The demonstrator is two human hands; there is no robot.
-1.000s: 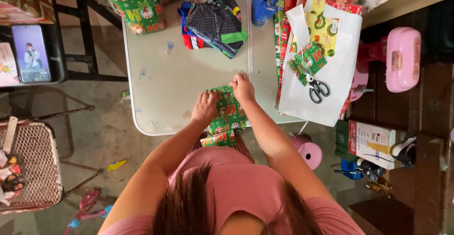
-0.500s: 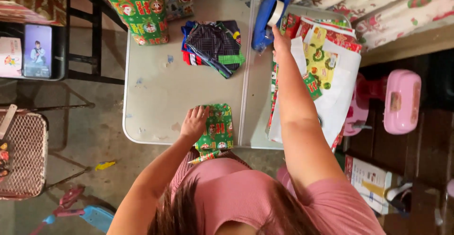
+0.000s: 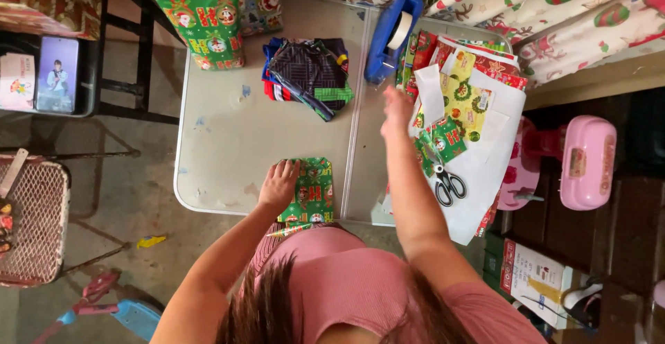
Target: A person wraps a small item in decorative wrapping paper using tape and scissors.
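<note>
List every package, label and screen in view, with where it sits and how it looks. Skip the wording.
Wrapped package: table's near edge, under the left hand; flat rectangle, green paper with red festive print.
Gift bag: table's far left corner; tall, green with red print.
Screen: dark shelf at far left; small upright rectangle showing a figure.
Cardboard box: floor at lower right; white top, red and green sides.

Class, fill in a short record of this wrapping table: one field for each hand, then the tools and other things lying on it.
Left hand: flat on the green wrapped parcel, near table edge
Right hand: raised, blurred, near the blue tape dispenser; whether it holds anything cannot be told
Scissors: on white paper, right side
Folded clothes: centre back
Paper scraps: right
</note>
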